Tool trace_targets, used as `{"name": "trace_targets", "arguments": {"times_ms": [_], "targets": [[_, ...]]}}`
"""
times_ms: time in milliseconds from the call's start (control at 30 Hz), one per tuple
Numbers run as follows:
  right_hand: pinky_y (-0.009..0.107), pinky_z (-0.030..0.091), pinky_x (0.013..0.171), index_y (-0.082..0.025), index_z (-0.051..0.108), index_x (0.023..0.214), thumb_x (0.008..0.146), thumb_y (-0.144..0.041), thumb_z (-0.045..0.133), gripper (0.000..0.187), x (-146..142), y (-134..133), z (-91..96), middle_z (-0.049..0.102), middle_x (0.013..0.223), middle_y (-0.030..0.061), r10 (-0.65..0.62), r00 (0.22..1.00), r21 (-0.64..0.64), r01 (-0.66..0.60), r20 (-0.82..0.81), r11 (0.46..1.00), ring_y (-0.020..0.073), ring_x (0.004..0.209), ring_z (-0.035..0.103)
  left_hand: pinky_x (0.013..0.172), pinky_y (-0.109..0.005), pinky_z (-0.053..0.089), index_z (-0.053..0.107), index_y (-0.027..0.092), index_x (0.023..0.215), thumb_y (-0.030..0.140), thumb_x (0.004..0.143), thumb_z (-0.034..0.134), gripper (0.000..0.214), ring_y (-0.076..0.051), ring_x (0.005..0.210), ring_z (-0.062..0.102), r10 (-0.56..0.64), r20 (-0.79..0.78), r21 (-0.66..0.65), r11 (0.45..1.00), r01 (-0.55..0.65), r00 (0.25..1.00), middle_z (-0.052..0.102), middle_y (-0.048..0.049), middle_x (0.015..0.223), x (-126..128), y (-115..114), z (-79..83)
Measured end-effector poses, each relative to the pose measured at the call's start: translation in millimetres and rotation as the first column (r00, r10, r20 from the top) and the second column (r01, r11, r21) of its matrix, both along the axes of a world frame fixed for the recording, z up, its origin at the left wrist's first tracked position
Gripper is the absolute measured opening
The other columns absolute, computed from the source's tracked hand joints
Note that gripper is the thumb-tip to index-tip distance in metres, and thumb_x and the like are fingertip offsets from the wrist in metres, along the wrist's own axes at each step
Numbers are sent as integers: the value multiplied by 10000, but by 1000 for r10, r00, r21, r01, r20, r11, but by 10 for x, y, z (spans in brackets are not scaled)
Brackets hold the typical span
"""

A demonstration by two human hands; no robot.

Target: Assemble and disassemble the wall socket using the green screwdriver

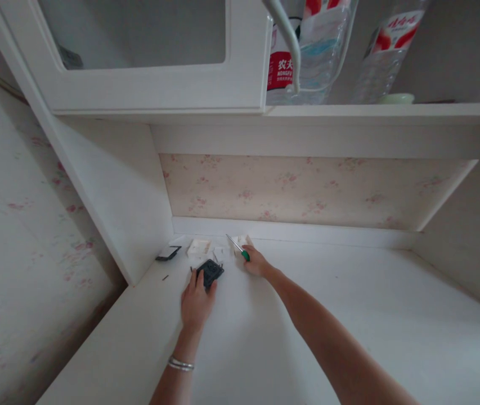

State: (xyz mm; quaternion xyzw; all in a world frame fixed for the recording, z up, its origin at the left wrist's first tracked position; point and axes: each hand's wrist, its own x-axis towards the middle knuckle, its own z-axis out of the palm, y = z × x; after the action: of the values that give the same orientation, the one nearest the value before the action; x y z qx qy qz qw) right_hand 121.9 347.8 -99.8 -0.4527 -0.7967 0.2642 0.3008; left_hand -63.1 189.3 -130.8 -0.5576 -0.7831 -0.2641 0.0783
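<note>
My right hand [255,261] is closed round the green handle of a screwdriver [236,245]. Its metal shaft points up and left, over the white surface near a pale part [242,242]. My left hand [197,301] grips a black, roughly square plastic part [210,272] by its near edge, fingers on top and thumb at its right side. The part lies on the white desktop. Just beyond it are a cream-white square piece [199,247] and small white pieces [219,254]. What these parts belong to, I cannot tell.
A black-edged frame-like piece [168,253] lies by the left side panel, with a small dark strip [165,277] nearer me. Overhead is a white cabinet [159,90] with a glass-fronted door. Plastic bottles [322,53] stand on its open shelf, and a pale cable [289,39] hangs there.
</note>
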Motion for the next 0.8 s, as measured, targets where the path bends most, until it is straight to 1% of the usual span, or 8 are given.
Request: {"name": "trace_targets", "arguments": {"times_ms": [167,267,333,433,500,567,667,800], "targets": [[408,429,886,-155,586,980,825,-337,600,239,-11,-452,103,598,1064,79,-112,970,-224,63,-215,973,216,1007,548,955,-423,439,550,113,1223,447,878,458,489,-300,1159,514,-24,54,154,988,15,998,486,-192,1322,4,-5,127],[336,480,713,-170,569,939,852,-469,495,321,42,-996,155,607,851,48,-157,930,-413,6,-331,910,182,779,580,962,-395,425,639,137,1035,456,898,412,415,-262,1059,562,-188,231,245,961,130,954,614,-142,1086,175,-157,313],[310,483,678,-165,564,968,869,-558,408,435,100,-1415,197,597,866,57,-170,895,-493,-62,-412,868,170,766,578,836,-343,479,657,165,900,497,914,343,457,-217,872,615,-332,463,189,943,275,822,649,-97,907,388,-363,419],[294,474,633,-177,530,1060,876,-654,290,565,201,-2011,256,573,830,41,-204,835,-570,-152,-511,808,157,720,566,607,-278,484,626,166,997,568,900,311,521,-172,662,602,-369,783,65,849,524,501,648,-55,788,781,-796,488],[286,442,558,-201,510,1087,841,-692,350,572,274,-2328,284,516,744,-3,-294,725,-674,-305,-622,673,144,615,511,553,-262,470,543,174,1167,581,888,340,534,-159,607,592,-330,855,26,798,603,401,645,-36,773,1017,-1095,482],[284,441,624,-211,530,1057,836,-674,409,528,362,-2554,308,500,740,-16,-325,683,-692,-367,-655,622,137,656,507,617,-275,495,475,183,1249,564,892,350,537,-167,648,615,-337,845,24,800,600,415,662,-48,828,1179,-1345,453],[291,416,809,-225,562,1052,834,-584,525,421,575,-2732,338,549,885,1,-202,727,-631,-382,-656,675,136,835,534,825,-297,493,477,203,1236,515,914,327,473,-194,905,638,-377,764,55,846,530,523,657,-89,1058,1195,-1588,387],[335,450,755,-281,507,1175,817,-536,576,445,1089,-2788,275,561,1068,37,-154,760,-629,-387,-632,674,154,826,584,723,-314,508,503,185,1137,512,912,289,451,-235,869,664,-145,515,-130,961,245,845,686,-94,953,699,-1736,293]]}}
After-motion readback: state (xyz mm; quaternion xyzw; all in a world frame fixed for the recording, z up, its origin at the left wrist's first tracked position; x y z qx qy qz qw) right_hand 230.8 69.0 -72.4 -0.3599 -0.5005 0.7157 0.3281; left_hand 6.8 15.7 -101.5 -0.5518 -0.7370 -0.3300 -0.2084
